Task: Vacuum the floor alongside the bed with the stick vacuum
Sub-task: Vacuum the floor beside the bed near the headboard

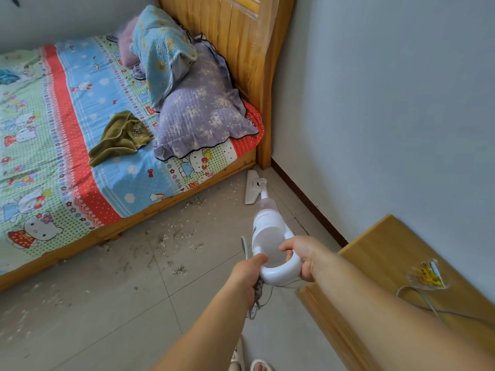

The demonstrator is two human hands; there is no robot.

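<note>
Both arms extended forward. Right hand [302, 257] fingers curled round loop handle of white stick vacuum [269, 231]; left hand [247, 274] grips handle's near side plus cord [257, 293]. Floor head [252, 187] beyond fingers, beside bed [187, 199] corner.

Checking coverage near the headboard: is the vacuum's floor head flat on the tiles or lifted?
Flat, as far as visible: the floor head lies against the tiles by the bed's corner, no gap showing.
</note>
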